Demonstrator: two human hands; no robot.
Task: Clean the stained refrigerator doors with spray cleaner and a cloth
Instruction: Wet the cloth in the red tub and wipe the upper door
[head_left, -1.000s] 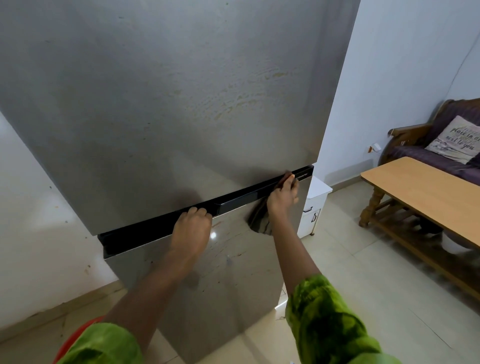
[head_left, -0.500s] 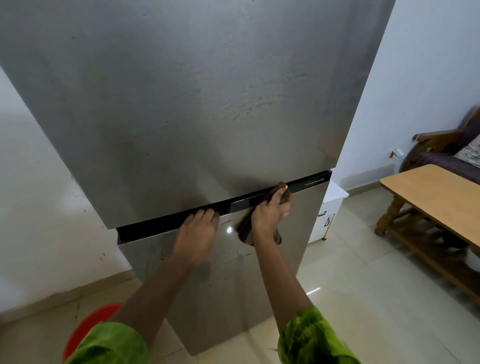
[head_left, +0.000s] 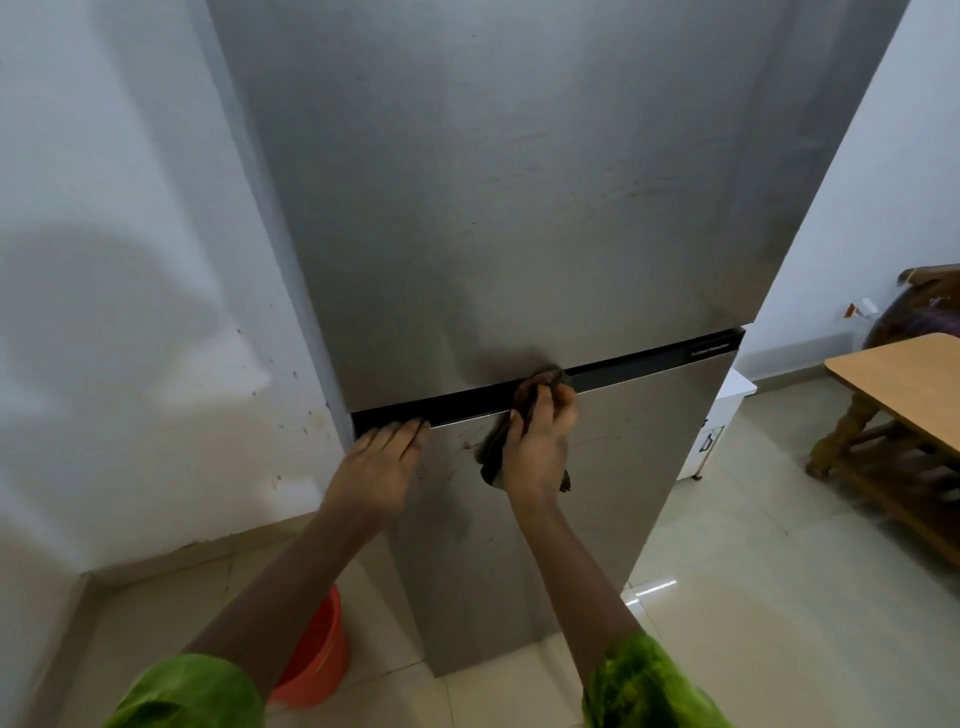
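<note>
A tall silver refrigerator fills the view, with an upper door (head_left: 519, 208) and a lower door (head_left: 613, 467) split by a black strip (head_left: 639, 364). Faint streaks mark the upper door and brownish smears sit on the lower one near my hands. My right hand (head_left: 540, 447) grips a dark brown cloth (head_left: 540, 382) and presses it against the black strip near its middle. Straight fingers of my left hand (head_left: 382, 462) rest flat on the top left of the lower door, fingertips at the strip. No spray cleaner is in view.
An orange bucket (head_left: 317, 660) stands on the tiled floor at the fridge's lower left, beside a spotted white wall (head_left: 130, 312). A small white cabinet (head_left: 719, 415) sits right of the fridge. A wooden table (head_left: 904, 384) and a dark chair (head_left: 930, 306) are at the far right.
My right hand has slid the cloth leftward along the black strip, from its right end toward the middle. The view has swung left. My left hand stays on the lower door's top edge.
</note>
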